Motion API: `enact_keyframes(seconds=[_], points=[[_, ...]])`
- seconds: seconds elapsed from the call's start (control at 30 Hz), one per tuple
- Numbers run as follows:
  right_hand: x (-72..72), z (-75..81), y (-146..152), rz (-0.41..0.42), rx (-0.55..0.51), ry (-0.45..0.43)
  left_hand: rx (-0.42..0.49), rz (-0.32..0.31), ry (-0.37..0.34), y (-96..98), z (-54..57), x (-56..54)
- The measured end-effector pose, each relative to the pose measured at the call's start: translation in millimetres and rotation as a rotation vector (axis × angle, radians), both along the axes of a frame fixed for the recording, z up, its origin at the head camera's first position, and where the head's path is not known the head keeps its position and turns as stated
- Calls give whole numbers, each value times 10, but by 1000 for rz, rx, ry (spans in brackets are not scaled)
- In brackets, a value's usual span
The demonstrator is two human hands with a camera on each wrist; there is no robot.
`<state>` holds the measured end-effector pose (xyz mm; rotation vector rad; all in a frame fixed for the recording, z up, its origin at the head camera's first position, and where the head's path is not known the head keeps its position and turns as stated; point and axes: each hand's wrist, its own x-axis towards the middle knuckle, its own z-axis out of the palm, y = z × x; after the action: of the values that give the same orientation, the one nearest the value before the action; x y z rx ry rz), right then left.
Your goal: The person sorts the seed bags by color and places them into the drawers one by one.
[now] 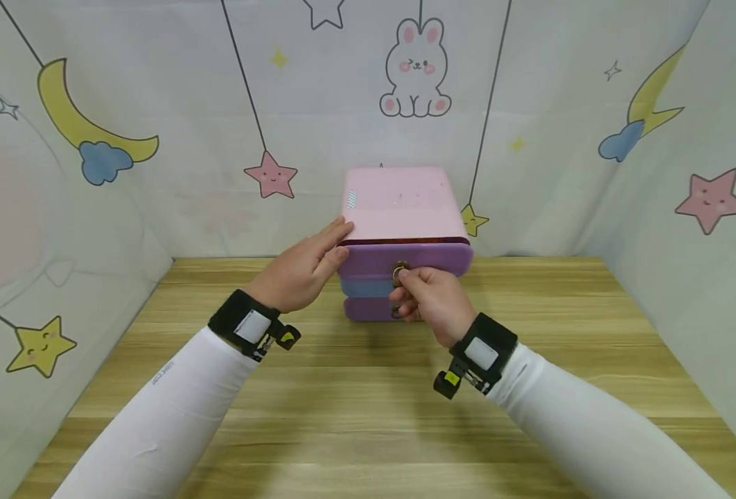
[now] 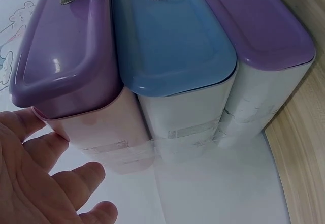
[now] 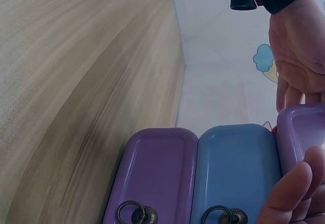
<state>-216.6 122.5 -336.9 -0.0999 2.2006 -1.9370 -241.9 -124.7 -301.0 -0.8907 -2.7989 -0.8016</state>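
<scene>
A small chest of drawers (image 1: 405, 204) with a pink top stands near the back of the table. Its purple top drawer (image 1: 368, 262) sticks out a little, leaving a dark gap under the pink top. My right hand (image 1: 438, 301) pinches the ring pull (image 1: 400, 266) on that drawer's front. Against the chest's left side rests my left hand (image 1: 302, 272), fingers extended. In the left wrist view, its fingertips lie by the pink casing (image 2: 104, 132) of the top drawer. Below, the blue middle drawer (image 2: 172, 46) and purple bottom drawer (image 2: 264, 31) sit flush in their casings.
The wood-grain table (image 1: 355, 416) reaches back to a pale cloth backdrop (image 1: 343, 90) printed with stars, moons and a rabbit. Cloth sides rise at left and right. Metal ring pulls (image 3: 223, 215) hang on the lower drawers. Each wrist wears a black camera strap (image 1: 483, 353).
</scene>
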Motion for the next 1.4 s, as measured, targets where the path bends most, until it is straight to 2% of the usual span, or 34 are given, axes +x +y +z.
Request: enact_keyframes(seconds=[0.47,1.4], points=[[-127,-32,-8,-26,-12,2,15,3,5,19,-19,-25],[-197,-45,-14,-8,-32,24,28,-10,10,6,-57,-46]])
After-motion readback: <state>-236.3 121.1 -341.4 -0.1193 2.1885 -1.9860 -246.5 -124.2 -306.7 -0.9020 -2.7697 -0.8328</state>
